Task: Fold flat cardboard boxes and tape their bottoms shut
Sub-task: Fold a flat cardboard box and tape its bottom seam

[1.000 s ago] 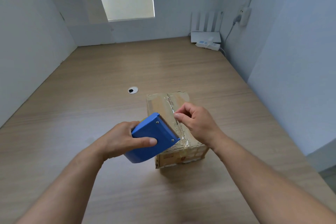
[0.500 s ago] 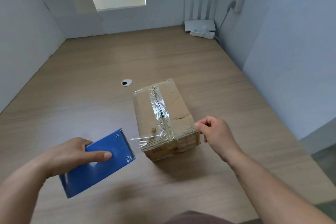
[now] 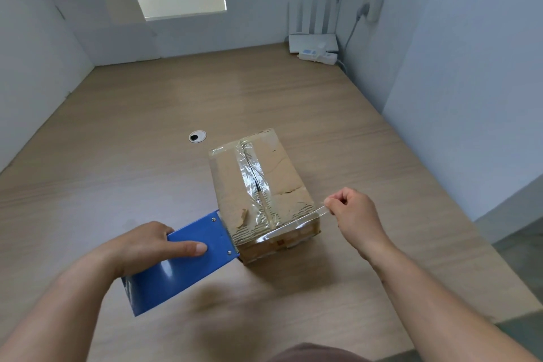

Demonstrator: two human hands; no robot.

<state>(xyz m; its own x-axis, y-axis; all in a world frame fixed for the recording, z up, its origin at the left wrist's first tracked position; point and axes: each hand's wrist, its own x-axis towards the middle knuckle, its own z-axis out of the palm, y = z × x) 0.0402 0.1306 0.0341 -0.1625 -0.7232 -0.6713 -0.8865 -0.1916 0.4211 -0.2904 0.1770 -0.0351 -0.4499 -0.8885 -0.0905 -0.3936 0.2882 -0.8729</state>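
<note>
A small brown cardboard box (image 3: pixel 282 173) stands on the wooden table (image 3: pixel 147 114), with clear tape running down its centre seam. My left hand (image 3: pixel 147 244) grips a blue tape dispenser (image 3: pixel 188 261) at the box's near-left corner. A strip of clear tape (image 3: pixel 293 225) stretches from the dispenser across the box's near edge. My right hand (image 3: pixel 355 214) pinches the free end of that strip just off the box's near-right corner.
A round cable grommet (image 3: pixel 197 136) sits in the table left of the box. A white router (image 3: pixel 313 38) and a power strip (image 3: pixel 318 56) lie in the far right corner. White partition walls close the left, back and right sides.
The dispenser has come back to the box's near-left corner. My right hand now pinches a tape end and has drawn a strip across the near edge.
</note>
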